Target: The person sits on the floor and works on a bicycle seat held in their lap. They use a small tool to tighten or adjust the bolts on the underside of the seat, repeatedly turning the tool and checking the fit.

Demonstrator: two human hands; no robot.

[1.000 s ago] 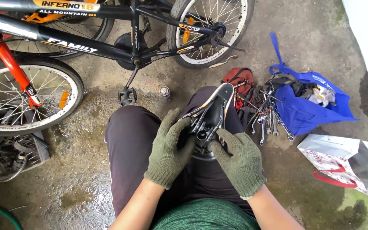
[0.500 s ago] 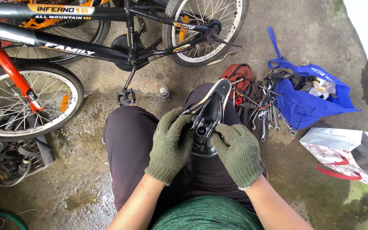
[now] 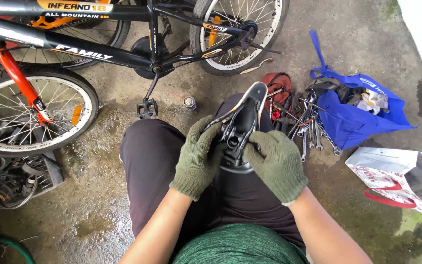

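A black bicycle saddle with a pale rim (image 3: 244, 122) lies upside down over the person's lap, its underside rails facing up, nose pointing away toward the bikes. The left hand (image 3: 199, 159), in a green knitted glove, wraps the saddle's left edge with fingers curled around it. The right hand (image 3: 275, 164), gloved alike, grips the rear right side, thumb pressed to the rail clamp. Just beyond the knees stands a small spray can (image 3: 189, 103) beside a black bicycle pedal (image 3: 147, 108). To the right, loose steel wrenches (image 3: 308, 132) spill by a blue fabric bag (image 3: 355, 115); a white paper bag with red handles (image 3: 399, 178) lies nearer.
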